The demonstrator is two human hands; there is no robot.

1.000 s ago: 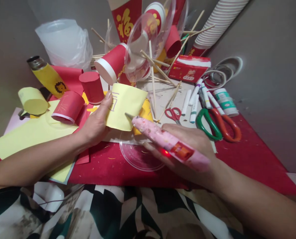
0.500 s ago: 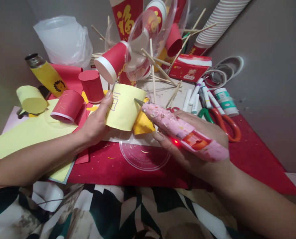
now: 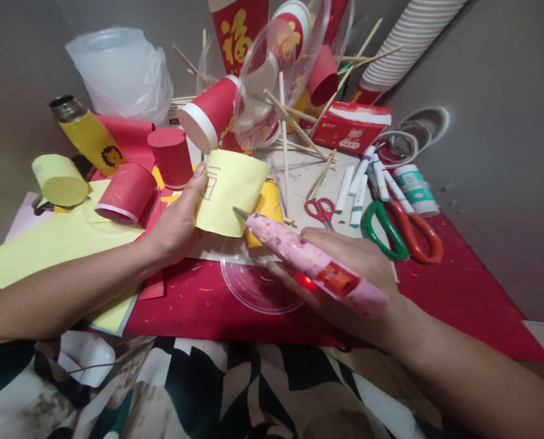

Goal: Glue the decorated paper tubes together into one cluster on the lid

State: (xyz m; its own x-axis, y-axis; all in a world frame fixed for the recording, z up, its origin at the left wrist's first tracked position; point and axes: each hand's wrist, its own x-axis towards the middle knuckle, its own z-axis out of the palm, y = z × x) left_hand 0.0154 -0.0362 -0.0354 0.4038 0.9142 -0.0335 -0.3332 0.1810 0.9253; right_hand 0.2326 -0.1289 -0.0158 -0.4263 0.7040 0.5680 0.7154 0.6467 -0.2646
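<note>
My left hand (image 3: 175,222) grips a cup wrapped in yellow paper (image 3: 230,192) that bears a blue pen mark, thumb on its left side. My right hand (image 3: 349,268) is closed round a pink glue gun (image 3: 313,262) whose red light is lit. Its metal tip points at the lower right edge of the yellow wrap, touching or nearly so. A darker yellow paper piece (image 3: 268,210) sits just behind the tip. Below both lies a clear plastic lid (image 3: 258,286) on the red cloth (image 3: 459,286).
Red paper cups (image 3: 125,194), a yellow roll (image 3: 59,180), a yellow bottle (image 3: 86,134) and a plastic bag (image 3: 121,73) stand at the left. Wooden sticks, clear lids and red cups pile up behind. Scissors (image 3: 402,228), small red scissors (image 3: 320,209), markers (image 3: 368,177), tape rings and stacked cups (image 3: 404,42) lie right.
The glue gun went up and right half a second ago, then came back down and left, its tip again at the lower right edge of the yellow wrap. The left hand barely moved.
</note>
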